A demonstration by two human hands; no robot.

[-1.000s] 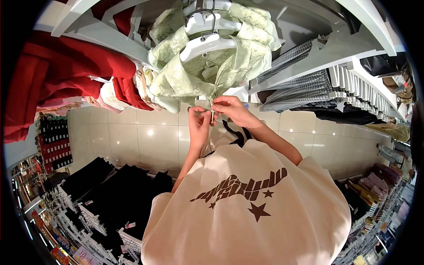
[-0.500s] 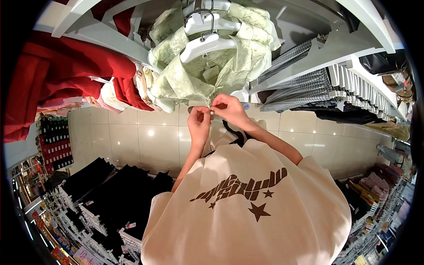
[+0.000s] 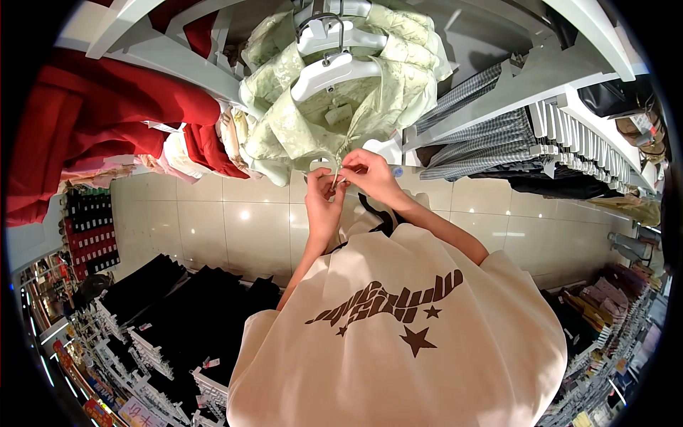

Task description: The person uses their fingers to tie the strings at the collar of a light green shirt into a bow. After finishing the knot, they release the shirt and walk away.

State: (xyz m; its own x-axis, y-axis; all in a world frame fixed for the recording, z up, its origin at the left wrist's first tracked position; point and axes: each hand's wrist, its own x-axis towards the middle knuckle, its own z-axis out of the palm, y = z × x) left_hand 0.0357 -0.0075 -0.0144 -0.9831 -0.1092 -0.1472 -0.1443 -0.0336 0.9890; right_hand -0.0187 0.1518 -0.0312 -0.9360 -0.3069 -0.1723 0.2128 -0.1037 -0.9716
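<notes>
A pale green patterned garment (image 3: 284,128) hangs on a white hanger (image 3: 334,73), with similar green garments on hangers behind it. At the lower point of its neckline, my left hand (image 3: 324,203) and my right hand (image 3: 370,176) meet, fingertips almost touching. Both pinch a thin light cord (image 3: 336,173) that runs down from the garment front. The fingers partly hide the cord's ends.
Red garments (image 3: 135,92) hang at the left. Grey checked garments (image 3: 491,142) hang at the right beside a row of white hangers (image 3: 569,142). Black garments (image 3: 206,313) are at the lower left, above a tiled floor (image 3: 256,228).
Both hands have stayed at the neckline while the fingers shifted slightly around the cord. The right hand has moved a little left and up since the first frame.
</notes>
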